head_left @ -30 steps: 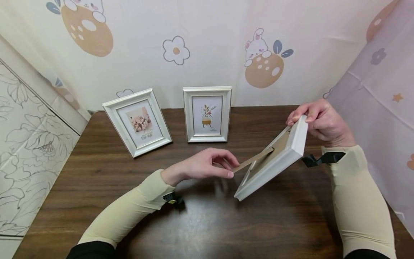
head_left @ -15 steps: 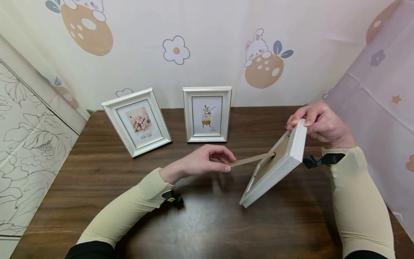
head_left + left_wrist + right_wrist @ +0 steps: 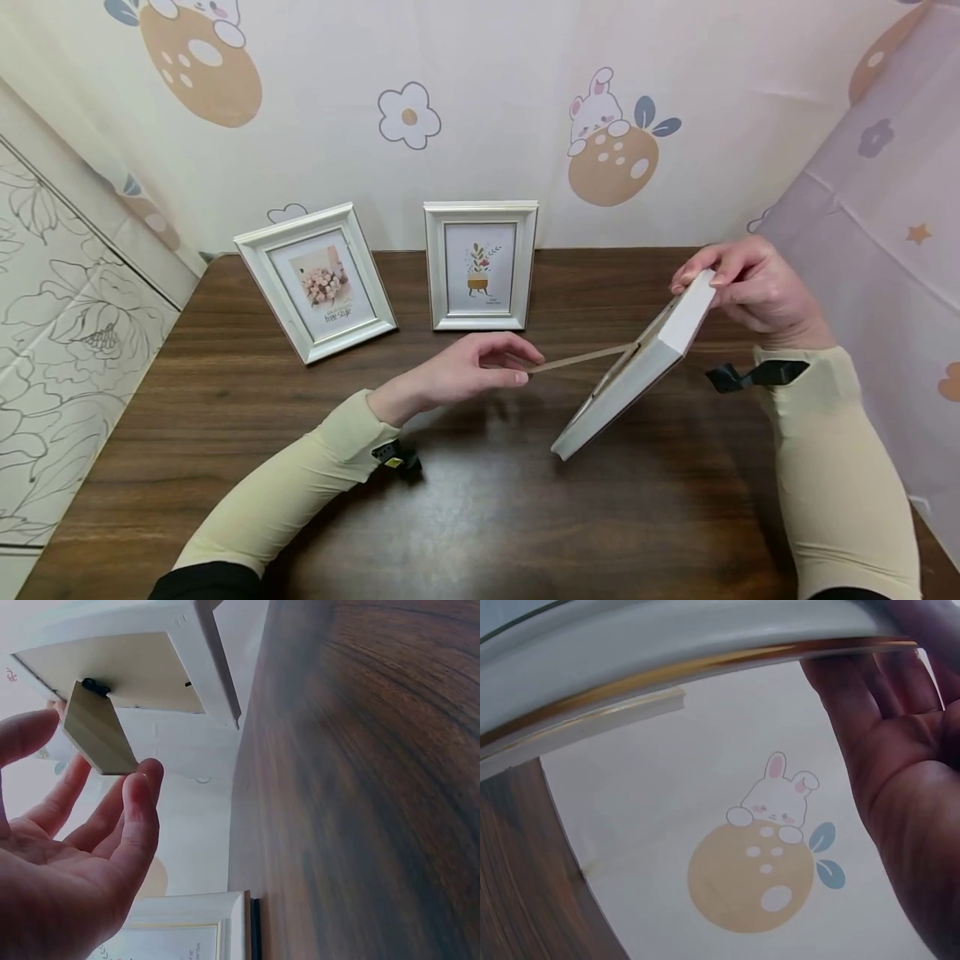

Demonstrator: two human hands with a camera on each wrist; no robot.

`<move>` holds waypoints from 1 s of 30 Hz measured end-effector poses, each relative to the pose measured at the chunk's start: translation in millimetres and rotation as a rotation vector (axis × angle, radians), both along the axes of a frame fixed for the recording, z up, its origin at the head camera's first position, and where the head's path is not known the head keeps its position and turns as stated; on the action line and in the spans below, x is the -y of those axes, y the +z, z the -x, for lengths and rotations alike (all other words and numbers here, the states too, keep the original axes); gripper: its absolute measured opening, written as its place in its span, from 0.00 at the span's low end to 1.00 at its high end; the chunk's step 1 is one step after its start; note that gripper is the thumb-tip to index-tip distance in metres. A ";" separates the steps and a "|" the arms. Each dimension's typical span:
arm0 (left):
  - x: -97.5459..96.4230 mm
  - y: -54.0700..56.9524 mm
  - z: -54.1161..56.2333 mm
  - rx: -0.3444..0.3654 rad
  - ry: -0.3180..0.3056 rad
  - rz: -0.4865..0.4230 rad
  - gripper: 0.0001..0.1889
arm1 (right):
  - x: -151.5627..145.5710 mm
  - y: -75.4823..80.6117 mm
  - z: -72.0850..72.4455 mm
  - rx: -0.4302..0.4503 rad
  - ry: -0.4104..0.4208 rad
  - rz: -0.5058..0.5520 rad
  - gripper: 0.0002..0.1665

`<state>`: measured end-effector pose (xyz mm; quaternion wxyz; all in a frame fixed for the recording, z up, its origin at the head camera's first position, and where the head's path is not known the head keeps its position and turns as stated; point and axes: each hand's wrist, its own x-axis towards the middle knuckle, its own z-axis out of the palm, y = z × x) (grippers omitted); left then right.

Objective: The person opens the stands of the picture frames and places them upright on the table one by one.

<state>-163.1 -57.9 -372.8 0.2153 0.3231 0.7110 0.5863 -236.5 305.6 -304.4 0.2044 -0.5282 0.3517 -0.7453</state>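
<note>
A white picture frame (image 3: 626, 379) is held tilted above the table, its beige back facing left. My right hand (image 3: 761, 287) grips its upper edge. In the right wrist view the frame's pale border with a gold line (image 3: 727, 664) crosses the top, beside the right palm (image 3: 900, 761). The beige stand leg (image 3: 585, 358) swings out from the backing, and my left hand (image 3: 468, 367) holds its free end between thumb and fingers. The left wrist view shows the leg (image 3: 97, 735) hinged at a dark fitting, with fingertips (image 3: 142, 791) at its lower edge.
Two white picture frames stand at the back of the dark wooden table (image 3: 480, 517): one with a flower picture (image 3: 322, 283) at left, one with a plant drawing (image 3: 480, 267) in the middle. A printed curtain (image 3: 510, 108) hangs behind them.
The frame has tilted so that less of its back shows, and its stand leg has opened further from the backing. My left hand has moved slightly up and left with the leg's end.
</note>
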 end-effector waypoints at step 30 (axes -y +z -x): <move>24.5 -1.2 1.8 0.152 0.061 -0.009 0.11 | -59.3 -19.7 0.3 0.143 -0.542 -0.200 0.16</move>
